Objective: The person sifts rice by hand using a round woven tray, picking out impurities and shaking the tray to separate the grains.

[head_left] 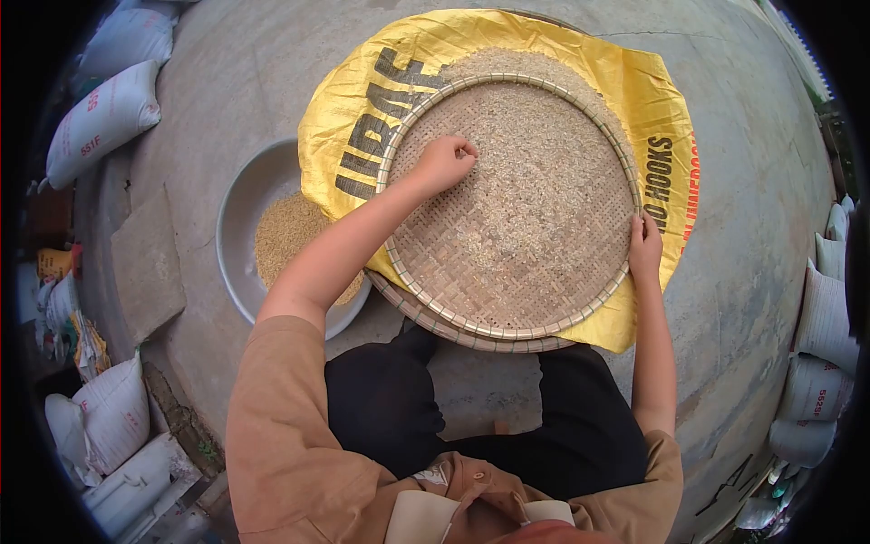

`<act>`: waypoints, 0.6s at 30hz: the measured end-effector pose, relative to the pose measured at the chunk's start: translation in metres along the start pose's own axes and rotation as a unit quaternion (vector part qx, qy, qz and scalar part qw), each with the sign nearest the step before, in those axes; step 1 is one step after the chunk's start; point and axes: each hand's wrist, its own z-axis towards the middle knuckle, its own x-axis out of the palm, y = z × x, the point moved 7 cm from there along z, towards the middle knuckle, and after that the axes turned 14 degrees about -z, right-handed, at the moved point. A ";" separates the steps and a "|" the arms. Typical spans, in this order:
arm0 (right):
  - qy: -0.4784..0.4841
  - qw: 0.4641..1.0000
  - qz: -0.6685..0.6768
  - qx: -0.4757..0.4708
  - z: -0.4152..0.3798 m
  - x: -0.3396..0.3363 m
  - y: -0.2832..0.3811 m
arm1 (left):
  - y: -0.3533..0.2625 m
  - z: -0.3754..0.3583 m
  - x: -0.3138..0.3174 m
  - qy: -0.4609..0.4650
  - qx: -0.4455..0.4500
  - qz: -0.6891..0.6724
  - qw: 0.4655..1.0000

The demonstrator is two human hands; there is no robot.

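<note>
A round woven bamboo winnowing tray [435,222] is in front of me, with pale grain [535,172] spread over its middle and upper part. My left hand [447,163] is above the left side of this tray, thumb and fingers pinched together; whatever they may hold is too small to make out. On the right, my right hand [645,247] grips the tray's bound rim. Beneath lies a yellow printed sack [349,118], with more grain [535,65] on it beyond the tray's far edge. A second woven tray [426,319] shows under the near edge.
A metal basin [237,213] holding golden grain [288,238] stands at the left, partly behind my left forearm. Filled white sacks [104,122] line the left side, and more sacks [825,308] are stacked at the right. Concrete floor [236,82] surrounds the trays.
</note>
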 end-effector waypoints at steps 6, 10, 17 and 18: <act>-0.006 1.000 0.002 -0.005 -0.001 -0.001 0.002 | -0.029 -0.004 0.028 0.053 0.209 0.137 0.967; -0.006 1.000 0.005 -0.011 -0.001 -0.002 0.004 | -0.027 0.003 0.037 0.082 0.199 0.142 0.966; -0.011 1.000 0.009 -0.011 0.000 0.000 0.000 | -0.020 0.010 0.046 0.102 0.174 0.157 0.967; -0.010 1.000 0.009 -0.012 0.000 0.000 0.001 | -0.019 0.009 0.046 0.102 0.174 0.157 0.967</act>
